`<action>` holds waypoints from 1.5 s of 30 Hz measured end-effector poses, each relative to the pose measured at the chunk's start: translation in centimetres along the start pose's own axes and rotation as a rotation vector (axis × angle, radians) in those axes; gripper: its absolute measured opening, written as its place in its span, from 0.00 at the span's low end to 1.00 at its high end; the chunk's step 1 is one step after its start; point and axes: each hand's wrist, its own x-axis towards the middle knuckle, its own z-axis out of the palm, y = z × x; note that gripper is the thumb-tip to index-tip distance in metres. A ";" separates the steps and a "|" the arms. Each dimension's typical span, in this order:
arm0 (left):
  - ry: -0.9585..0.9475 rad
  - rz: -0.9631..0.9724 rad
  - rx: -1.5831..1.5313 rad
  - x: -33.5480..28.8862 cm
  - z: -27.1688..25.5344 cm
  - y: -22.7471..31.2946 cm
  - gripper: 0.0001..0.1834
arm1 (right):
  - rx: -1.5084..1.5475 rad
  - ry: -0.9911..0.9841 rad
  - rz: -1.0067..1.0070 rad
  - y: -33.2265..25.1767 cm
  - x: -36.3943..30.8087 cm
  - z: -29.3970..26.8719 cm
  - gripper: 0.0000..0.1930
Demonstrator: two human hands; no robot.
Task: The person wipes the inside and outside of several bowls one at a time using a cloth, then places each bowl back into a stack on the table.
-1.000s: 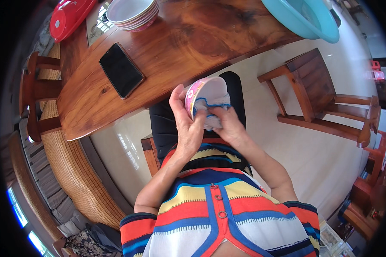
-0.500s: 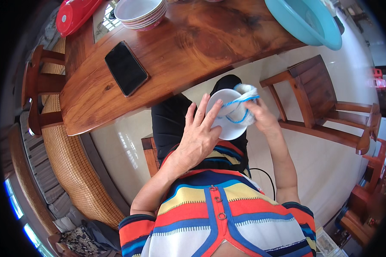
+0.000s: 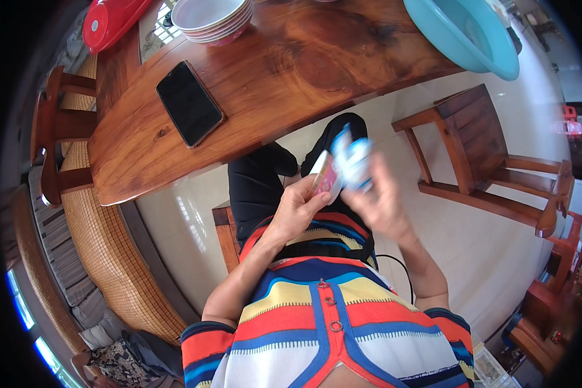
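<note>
Above my lap, my left hand [image 3: 302, 205] grips a small white bowl [image 3: 325, 176] with a pink pattern on its outside. The bowl is tipped on its side, its patterned wall turned partly toward me. Close to its right, my right hand [image 3: 380, 197] is smeared by motion. A white cloth with blue edging [image 3: 354, 161] is bunched at those fingers, blurred too, against or just beside the bowl. A stack of several similar bowls [image 3: 213, 19] stands on the wooden table [image 3: 271, 84] ahead.
A black phone [image 3: 189, 103] lies on the table's left part. At the far right edge sits a light-blue basin [image 3: 462, 39]; a red plastic container [image 3: 113, 24] is at the far left. Wooden chairs [image 3: 475, 139] stand to the right and left. A woven-covered bench [image 3: 107, 252] runs along the left.
My left hand has closed on the bowl, which has turned from facing up to lying on its side. My right hand has pulled the cloth out of the bowl's inside.
</note>
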 end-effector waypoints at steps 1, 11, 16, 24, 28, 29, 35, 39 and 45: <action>0.003 0.041 -0.017 -0.1 -0.2 0.0 0.14 | -0.233 -0.148 -0.189 -0.1 -0.3 0.9 0.25; 0.049 0.029 -0.226 -0.5 -1.2 2.2 0.24 | -0.497 0.081 -0.469 0.6 -0.2 6.3 0.33; 0.101 0.229 -0.067 -0.8 -0.4 2.6 0.18 | -0.355 0.140 -0.438 -0.1 1.0 6.3 0.28; -0.027 0.406 0.340 -1.9 -0.6 5.4 0.14 | 0.278 0.187 0.109 -1.0 3.5 4.3 0.23; -0.051 0.425 0.290 -2.3 0.0 6.0 0.12 | 0.629 0.002 0.182 0.7 3.9 2.3 0.22; -0.048 0.351 0.248 -2.3 0.0 5.7 0.13 | 0.495 0.010 0.078 0.2 3.1 2.3 0.22; 0.006 0.286 0.000 -1.3 0.7 4.2 0.09 | -0.256 0.017 -0.397 -2.2 0.8 3.2 0.23; -0.053 0.299 0.179 -1.8 0.0 5.9 0.08 | 0.078 0.094 -0.241 -2.6 1.8 3.0 0.25; -0.012 0.075 -0.341 -2.9 -1.3 9.1 0.17 | 0.528 -0.063 -0.117 -1.4 4.1 1.9 0.24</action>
